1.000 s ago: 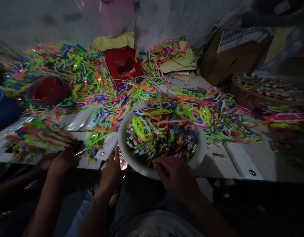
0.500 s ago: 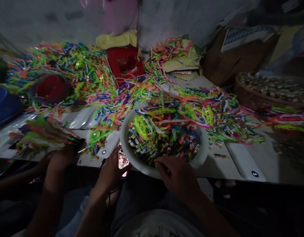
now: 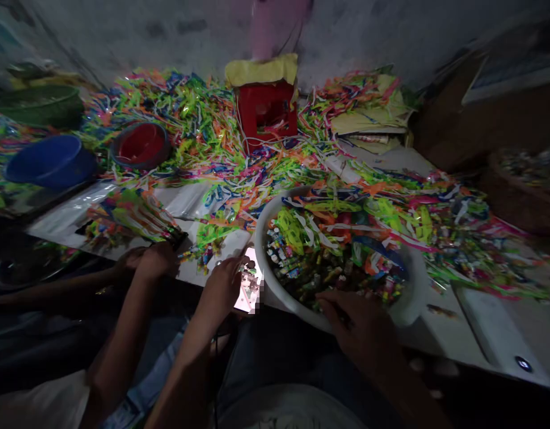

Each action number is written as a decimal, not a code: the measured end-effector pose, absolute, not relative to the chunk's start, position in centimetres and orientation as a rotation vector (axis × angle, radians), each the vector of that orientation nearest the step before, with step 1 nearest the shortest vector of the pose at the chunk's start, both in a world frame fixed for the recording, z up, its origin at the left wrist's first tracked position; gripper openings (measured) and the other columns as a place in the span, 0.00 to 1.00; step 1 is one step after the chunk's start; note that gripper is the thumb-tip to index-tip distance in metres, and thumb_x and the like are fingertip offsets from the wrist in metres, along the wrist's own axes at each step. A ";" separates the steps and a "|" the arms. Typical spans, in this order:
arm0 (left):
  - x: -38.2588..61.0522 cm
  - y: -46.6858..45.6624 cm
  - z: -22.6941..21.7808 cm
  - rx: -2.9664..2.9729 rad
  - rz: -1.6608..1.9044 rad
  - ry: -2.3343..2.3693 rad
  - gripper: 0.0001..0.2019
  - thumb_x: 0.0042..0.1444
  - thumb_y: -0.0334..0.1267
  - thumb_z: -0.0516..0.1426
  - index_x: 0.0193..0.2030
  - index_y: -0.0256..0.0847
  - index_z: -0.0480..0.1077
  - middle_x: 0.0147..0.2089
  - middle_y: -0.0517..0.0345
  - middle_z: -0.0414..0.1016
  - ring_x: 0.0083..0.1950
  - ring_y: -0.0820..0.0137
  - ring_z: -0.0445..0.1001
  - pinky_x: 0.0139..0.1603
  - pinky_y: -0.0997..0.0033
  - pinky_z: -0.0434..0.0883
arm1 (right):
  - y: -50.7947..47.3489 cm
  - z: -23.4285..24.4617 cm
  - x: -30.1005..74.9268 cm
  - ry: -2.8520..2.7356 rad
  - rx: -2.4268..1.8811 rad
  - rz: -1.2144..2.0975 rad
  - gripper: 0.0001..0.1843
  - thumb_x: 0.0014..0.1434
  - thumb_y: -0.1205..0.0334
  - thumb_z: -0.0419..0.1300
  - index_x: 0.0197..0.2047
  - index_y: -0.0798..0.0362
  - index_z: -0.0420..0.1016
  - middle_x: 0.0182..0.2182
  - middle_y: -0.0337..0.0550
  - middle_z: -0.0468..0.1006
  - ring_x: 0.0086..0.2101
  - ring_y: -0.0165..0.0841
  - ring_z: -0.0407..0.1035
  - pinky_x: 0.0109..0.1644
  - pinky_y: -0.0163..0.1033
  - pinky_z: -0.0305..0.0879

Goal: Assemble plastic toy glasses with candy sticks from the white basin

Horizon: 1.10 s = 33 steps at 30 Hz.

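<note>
A white bowl (image 3: pixel 275 286) at the table's near edge holds small wrapped sweets under neon plastic strips. My right hand (image 3: pixel 361 325) rests on the bowl's near rim, its fingers curled down into the sweets; what they pinch is hidden. My left hand (image 3: pixel 221 289) is just left of the bowl, closed round a small lit phone (image 3: pixel 250 286). Further left, another person's hands (image 3: pixel 152 259) grip a bundle of coloured strips (image 3: pixel 127 214).
Neon strips (image 3: pixel 203 131) cover the table. A red box (image 3: pixel 266 110) stands at the back, with a red bowl (image 3: pixel 140 146), a blue bowl (image 3: pixel 49 161) and a green basin (image 3: pixel 37 101) to the left. A brown basket (image 3: pixel 520 190) sits at right, a white block (image 3: pixel 498 333) near the front edge.
The view has swung left, so everything sits further right in the frame. My right hand stays in the bowl and my left hand has tilted the phone's screen more into view.
</note>
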<state>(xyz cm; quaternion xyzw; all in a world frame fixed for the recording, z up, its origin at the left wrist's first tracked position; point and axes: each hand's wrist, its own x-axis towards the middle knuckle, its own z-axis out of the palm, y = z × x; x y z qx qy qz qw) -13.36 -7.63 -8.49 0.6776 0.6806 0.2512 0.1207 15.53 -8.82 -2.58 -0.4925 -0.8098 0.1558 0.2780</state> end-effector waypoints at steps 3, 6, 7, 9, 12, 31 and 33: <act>-13.8 -7.8 -9.0 2.012 0.789 1.928 0.20 0.57 0.25 0.47 0.54 0.40 0.68 0.53 0.48 0.72 0.53 0.62 0.70 0.55 0.55 0.67 | -8.7 -2.7 15.4 -2.193 -1.331 0.413 0.08 0.62 0.61 0.55 0.41 0.47 0.74 0.36 0.36 0.80 0.37 0.32 0.74 0.42 0.37 0.63; -13.8 -8.1 -9.2 2.090 0.784 1.911 0.21 0.58 0.25 0.47 0.56 0.42 0.67 0.53 0.49 0.71 0.53 0.62 0.69 0.54 0.55 0.67 | -8.7 -2.7 15.3 -2.205 -1.352 0.395 0.08 0.62 0.61 0.55 0.41 0.47 0.75 0.36 0.35 0.81 0.37 0.33 0.74 0.42 0.38 0.63; -13.7 -8.3 -9.3 2.129 0.782 1.923 0.21 0.58 0.25 0.48 0.56 0.41 0.66 0.53 0.48 0.70 0.53 0.61 0.68 0.54 0.55 0.67 | -8.7 -2.7 15.3 -2.206 -1.360 0.385 0.08 0.62 0.61 0.55 0.41 0.47 0.75 0.36 0.36 0.81 0.37 0.33 0.74 0.42 0.38 0.63; -13.4 -8.6 -9.4 2.192 0.781 2.002 0.20 0.58 0.27 0.49 0.57 0.41 0.66 0.56 0.46 0.68 0.57 0.58 0.64 0.56 0.53 0.65 | -8.7 -2.7 15.2 -2.208 -1.377 0.365 0.08 0.62 0.61 0.55 0.40 0.47 0.75 0.36 0.36 0.81 0.37 0.34 0.74 0.41 0.38 0.63; -13.3 -9.1 -9.7 2.223 0.745 2.152 0.19 0.58 0.33 0.52 0.57 0.42 0.66 0.60 0.44 0.62 0.61 0.54 0.59 0.59 0.49 0.62 | -8.7 -2.6 15.2 -2.216 -1.388 0.338 0.08 0.61 0.60 0.55 0.40 0.47 0.75 0.34 0.37 0.81 0.35 0.34 0.74 0.40 0.38 0.63; -13.5 -7.1 -5.0 2.079 1.254 2.011 0.14 0.60 0.34 0.51 0.53 0.42 0.66 0.56 0.47 0.67 0.60 0.60 0.62 0.61 0.53 0.59 | -5.1 0.0 13.5 -2.440 -1.994 0.583 0.15 0.61 0.53 0.53 0.40 0.52 0.76 0.33 0.49 0.81 0.35 0.44 0.75 0.33 0.40 0.60; -13.6 -6.0 -3.6 2.031 1.353 1.958 0.14 0.60 0.35 0.51 0.52 0.42 0.66 0.55 0.49 0.68 0.59 0.62 0.63 0.61 0.54 0.59 | -4.7 0.3 12.6 -2.501 -2.024 0.520 0.16 0.62 0.53 0.52 0.37 0.53 0.76 0.33 0.50 0.80 0.34 0.44 0.75 0.31 0.40 0.57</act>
